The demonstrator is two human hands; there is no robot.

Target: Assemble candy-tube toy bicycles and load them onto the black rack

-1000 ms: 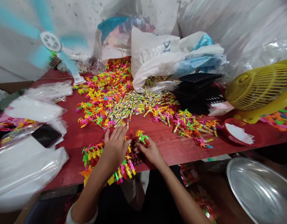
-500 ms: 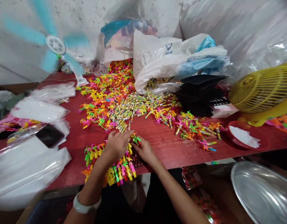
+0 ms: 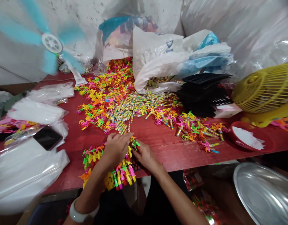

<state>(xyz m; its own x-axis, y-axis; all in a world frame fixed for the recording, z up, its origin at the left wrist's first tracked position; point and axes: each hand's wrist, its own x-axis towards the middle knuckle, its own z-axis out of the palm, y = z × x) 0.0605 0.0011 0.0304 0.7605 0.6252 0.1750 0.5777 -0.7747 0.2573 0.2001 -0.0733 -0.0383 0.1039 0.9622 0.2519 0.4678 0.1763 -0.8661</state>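
Observation:
Rows of small colourful plastic clip-like pieces (image 3: 121,176) stand packed in a black perforated tray (image 3: 137,165) at the table's front edge. My left hand (image 3: 117,146) lies over the tray's far part, its fingers stretched to the right and their tips by the end pieces. On the right, my right hand (image 3: 146,156) has its thumb and fingers closed around a green and red plastic piece (image 3: 135,144) beside the left fingertips. My left hand and forearm hide part of the rows. Beyond my hands lies a heap of short printed tubes (image 3: 125,109).
Loose coloured plastic pieces (image 3: 99,90) spread over the red table (image 3: 162,156). A blue-bladed fan (image 3: 52,43), plastic bags (image 3: 24,175) and a phone (image 3: 47,137) are left. Black trays (image 3: 200,97), a yellow fan (image 3: 263,90), a red basket (image 3: 236,143) and a metal basin (image 3: 263,190) are right.
The view has shifted slightly. Both hands keep nearly the same place at the tray, and the green and red piece is still at my right fingers.

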